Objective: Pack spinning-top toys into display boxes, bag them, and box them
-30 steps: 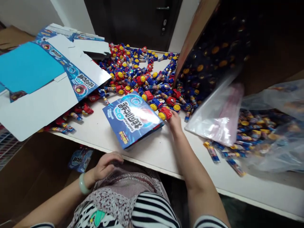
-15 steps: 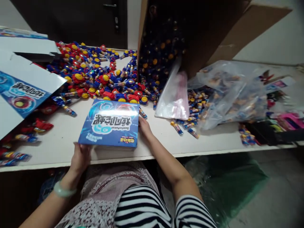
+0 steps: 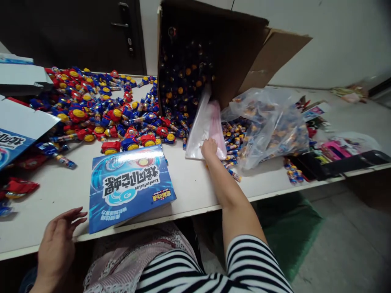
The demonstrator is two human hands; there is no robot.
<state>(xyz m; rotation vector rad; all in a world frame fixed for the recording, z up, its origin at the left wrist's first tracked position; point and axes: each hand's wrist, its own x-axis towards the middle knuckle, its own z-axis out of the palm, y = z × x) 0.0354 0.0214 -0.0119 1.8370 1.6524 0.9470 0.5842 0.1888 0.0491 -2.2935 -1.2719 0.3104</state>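
A closed blue printed box (image 3: 130,186) lies flat near the front edge of the white table (image 3: 195,185). My left hand (image 3: 58,244) hovers open at that edge, just left of the box, fingers spread and empty. My right hand (image 3: 209,147) reaches forward to the lower edge of a clear plastic bag (image 3: 205,128) that hangs out of a tipped cardboard carton (image 3: 214,57). The fingers rest on the bag; whether they grip it is hidden. Behind the box lies a heap of red, blue and yellow toys (image 3: 106,110).
A larger clear bag (image 3: 271,126) full of the same toys lies right of the carton. Flat unfolded box blanks (image 3: 18,122) sit at the far left. Pink and black items (image 3: 332,152) are on the right end of the table. A dark door (image 3: 73,32) stands behind.
The view has swung right. My left hand let go of the blue box and drew back to the table edge. My right hand left the box and moved forward to the plastic bag.
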